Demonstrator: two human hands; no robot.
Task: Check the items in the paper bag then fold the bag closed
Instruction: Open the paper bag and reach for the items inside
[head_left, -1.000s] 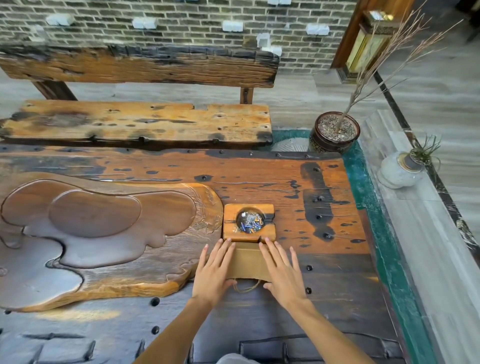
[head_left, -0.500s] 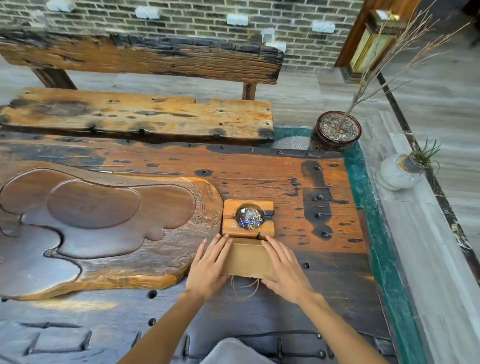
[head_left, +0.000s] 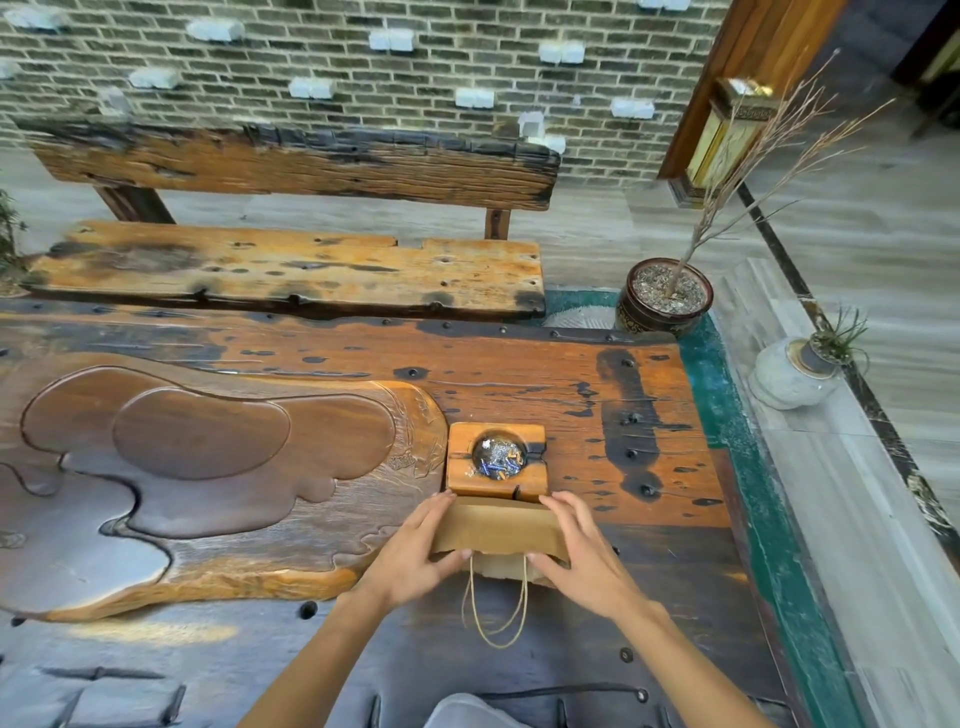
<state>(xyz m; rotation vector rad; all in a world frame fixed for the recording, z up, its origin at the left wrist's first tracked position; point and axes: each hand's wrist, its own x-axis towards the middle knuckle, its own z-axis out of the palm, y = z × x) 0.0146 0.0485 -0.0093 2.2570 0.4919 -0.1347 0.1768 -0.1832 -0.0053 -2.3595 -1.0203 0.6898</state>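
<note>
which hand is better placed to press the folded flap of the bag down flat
Left, narrowly. The left hand already grips the paper bag with its thumb on the flap's edge; the right hand arches over the other end.

place: it looked like a rustic tea room or courtyard lounge.
table (head_left: 519, 374): it was a heavy slab of weathered wood studded with iron nails.
tea tray (head_left: 208, 457): a carved wooden one lay on the table.
bench (head_left: 291, 270): rough planks stood before a grey brick wall (head_left: 363, 67).
decor: a potted dry branch (head_left: 667, 296) and a wooden ashtray (head_left: 496, 457) were present.
</note>
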